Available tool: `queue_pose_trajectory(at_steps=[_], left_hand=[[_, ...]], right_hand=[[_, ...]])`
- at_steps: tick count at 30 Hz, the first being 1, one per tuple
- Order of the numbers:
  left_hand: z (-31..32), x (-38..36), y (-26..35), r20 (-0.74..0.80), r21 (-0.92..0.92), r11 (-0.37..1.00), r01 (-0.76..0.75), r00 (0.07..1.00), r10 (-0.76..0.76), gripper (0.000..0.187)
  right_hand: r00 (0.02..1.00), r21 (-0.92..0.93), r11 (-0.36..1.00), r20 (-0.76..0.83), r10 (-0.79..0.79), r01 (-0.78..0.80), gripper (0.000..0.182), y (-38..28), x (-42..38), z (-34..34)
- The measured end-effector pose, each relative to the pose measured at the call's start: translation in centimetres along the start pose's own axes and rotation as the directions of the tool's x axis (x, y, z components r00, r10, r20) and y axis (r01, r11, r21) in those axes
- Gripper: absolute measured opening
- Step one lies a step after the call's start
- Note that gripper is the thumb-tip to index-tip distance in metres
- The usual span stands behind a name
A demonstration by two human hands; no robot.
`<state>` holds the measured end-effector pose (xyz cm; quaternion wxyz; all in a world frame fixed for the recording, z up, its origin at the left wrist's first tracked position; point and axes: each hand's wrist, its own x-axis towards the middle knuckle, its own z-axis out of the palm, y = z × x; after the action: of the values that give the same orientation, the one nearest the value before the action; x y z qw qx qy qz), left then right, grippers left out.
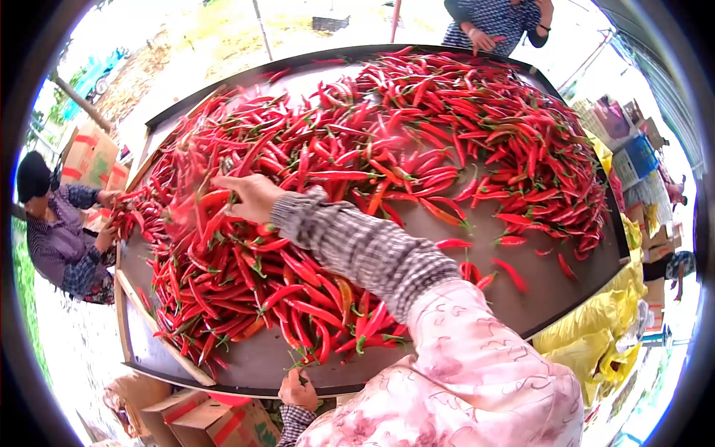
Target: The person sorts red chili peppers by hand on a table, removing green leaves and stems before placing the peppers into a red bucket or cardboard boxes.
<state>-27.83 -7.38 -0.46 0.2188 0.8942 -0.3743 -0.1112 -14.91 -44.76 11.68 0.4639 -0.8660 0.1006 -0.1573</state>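
Observation:
Red chili peppers (298,287) with green stems lie in a big heap over a dark, rimmed table (417,222). My right hand (253,197) reaches across the left part of the heap, in a checked cuff and pink patterned sleeve. Its index finger stretches to the left and the thumb sits apart, with no pepper visibly gripped. Just beyond the fingertips, the peppers are smeared by motion. Low in the view, my left hand (298,389) is curled at the table's near edge, below a pepper stem. What it holds, if anything, is hidden.
A person (67,223) at the left edge handles peppers; another person (495,26) stands at the far side. Cardboard boxes (216,423) stand below the near edge, more boxes (89,155) at the left. Yellow sacks (596,331) lie along the right side.

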Motion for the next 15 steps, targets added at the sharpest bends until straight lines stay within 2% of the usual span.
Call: queue_pose_trajectory(at_steps=[1,3,4,5,6,7,9,10,11,12,13,15], left_hand=[[0.2,0.0,-0.1,0.008,-0.007,1.000,-0.015,1.000,0.015,0.013],[0.3,-0.1,-0.2,0.004,0.032,0.999,0.027,1.000,-0.027,0.013],[0.4,-0.1,-0.2,0.000,0.025,0.999,0.029,1.000,-0.029,0.012],[0.3,-0.1,-0.2,0.003,0.023,1.000,0.019,1.000,-0.019,0.012],[0.3,0.0,0.0,0.015,0.024,0.999,0.035,0.999,-0.035,0.012],[0.1,0.0,0.1,0.026,0.028,0.998,0.051,0.998,-0.051,0.013],[0.0,0.0,0.4,0.014,0.047,0.998,0.035,0.999,-0.035,0.012],[-0.1,0.0,0.6,0.024,0.047,0.998,0.047,0.999,-0.048,0.012],[-0.1,0.1,0.6,0.032,0.047,0.997,0.058,0.998,-0.060,0.012],[0.0,0.2,0.4,0.029,0.036,0.999,0.037,0.999,-0.038,0.011],[0.1,0.3,0.4,0.022,0.039,0.999,0.029,0.999,-0.030,0.011],[0.0,0.2,0.5,0.046,0.048,0.998,0.051,0.998,-0.053,0.011]], right_hand=[[0.990,-0.031,0.995,-0.106,-0.095,0.092,0.051,3.0,-1.2,-0.1],[0.970,-0.062,0.997,-0.236,-0.056,0.042,0.038,8.5,-4.7,-2.6],[0.937,-0.015,0.988,-0.320,0.139,-0.152,0.036,8.5,-7.7,-5.9],[0.861,-0.180,0.977,-0.508,0.005,-0.112,0.033,9.8,-10.0,-8.8],[0.813,-0.206,0.933,-0.568,0.132,-0.295,0.031,12.2,-11.9,-11.5],[0.786,-0.262,0.910,-0.609,0.102,-0.321,0.035,14.0,-14.3,-14.1],[0.643,-0.378,0.627,-0.719,0.264,-0.681,0.055,19.3,-18.2,-17.9],[0.536,-0.296,0.526,-0.749,0.391,-0.797,0.067,20.4,-19.9,-18.6],[0.407,-0.209,0.406,-0.765,0.500,-0.890,0.080,21.0,-21.0,-18.7],[0.281,-0.020,0.338,-0.603,0.747,-0.941,0.092,19.5,-21.3,-19.0],[0.332,-0.150,0.300,-0.532,0.779,-0.942,0.091,19.8,-21.2,-18.3],[0.436,-0.299,0.329,-0.440,0.785,-0.896,0.086,16.3,-19.3,-16.5]])
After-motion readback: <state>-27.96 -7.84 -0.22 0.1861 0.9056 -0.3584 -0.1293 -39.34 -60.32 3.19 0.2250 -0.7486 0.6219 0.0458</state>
